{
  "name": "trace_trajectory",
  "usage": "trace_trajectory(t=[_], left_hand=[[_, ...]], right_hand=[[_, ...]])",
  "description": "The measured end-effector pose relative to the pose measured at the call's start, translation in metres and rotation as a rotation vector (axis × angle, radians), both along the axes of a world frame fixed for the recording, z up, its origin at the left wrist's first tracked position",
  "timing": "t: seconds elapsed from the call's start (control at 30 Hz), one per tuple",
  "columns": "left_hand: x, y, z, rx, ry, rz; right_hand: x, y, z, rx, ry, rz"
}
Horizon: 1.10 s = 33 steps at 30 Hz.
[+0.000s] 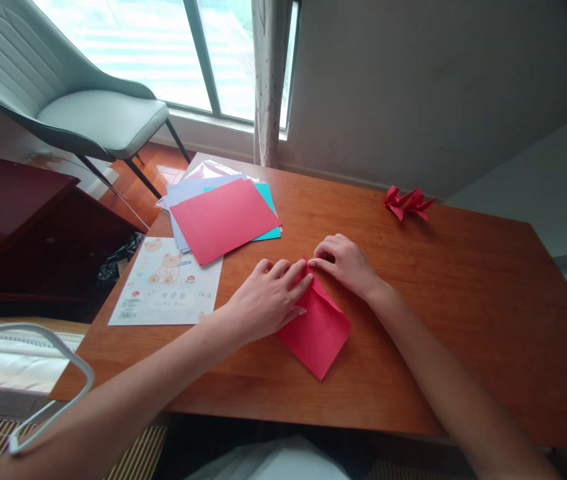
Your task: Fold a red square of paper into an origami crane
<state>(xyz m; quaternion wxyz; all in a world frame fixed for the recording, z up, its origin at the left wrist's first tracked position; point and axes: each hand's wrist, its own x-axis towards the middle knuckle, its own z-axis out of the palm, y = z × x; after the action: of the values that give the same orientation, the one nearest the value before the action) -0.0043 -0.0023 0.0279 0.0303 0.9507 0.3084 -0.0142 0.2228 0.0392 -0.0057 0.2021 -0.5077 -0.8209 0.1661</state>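
Note:
A folded red paper sheet (319,328) lies on the wooden table (463,320) in front of me. My left hand (267,299) rests flat on the sheet's left part, fingers stretched toward its far corner. My right hand (346,264) curls over that same far corner, fingertips pressing the paper down beside the left fingertips. Neither hand lifts the sheet off the table.
A stack of coloured papers (223,217) with a red sheet on top lies at the back left. A printed bear card (167,283) sits near the left edge. Folded red paper figures (408,202) stand at the back right. A grey chair (88,113) is beyond the table.

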Motion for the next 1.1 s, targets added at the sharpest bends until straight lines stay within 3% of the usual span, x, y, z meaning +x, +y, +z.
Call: trace_trajectory(t=[0.2, 0.47, 0.67, 0.8, 1.1], left_hand=[[0.0, 0.0, 0.0, -0.016, -0.005, 0.003], [0.0, 0.0, 0.001, -0.033, -0.013, 0.009], [0.0, 0.0, -0.001, -0.033, -0.027, 0.017], [0.0, 0.0, -0.002, -0.035, -0.03, 0.016], [0.0, 0.0, -0.001, -0.033, -0.018, 0.02]], right_hand=[[-0.002, 0.014, 0.002, 0.023, -0.041, 0.035], [-0.012, 0.035, -0.001, 0.038, -0.05, -0.024], [0.002, 0.017, 0.003, -0.049, 0.093, 0.065], [0.008, 0.006, 0.005, -0.053, 0.058, 0.112], [0.004, 0.017, 0.005, -0.063, -0.053, 0.072]])
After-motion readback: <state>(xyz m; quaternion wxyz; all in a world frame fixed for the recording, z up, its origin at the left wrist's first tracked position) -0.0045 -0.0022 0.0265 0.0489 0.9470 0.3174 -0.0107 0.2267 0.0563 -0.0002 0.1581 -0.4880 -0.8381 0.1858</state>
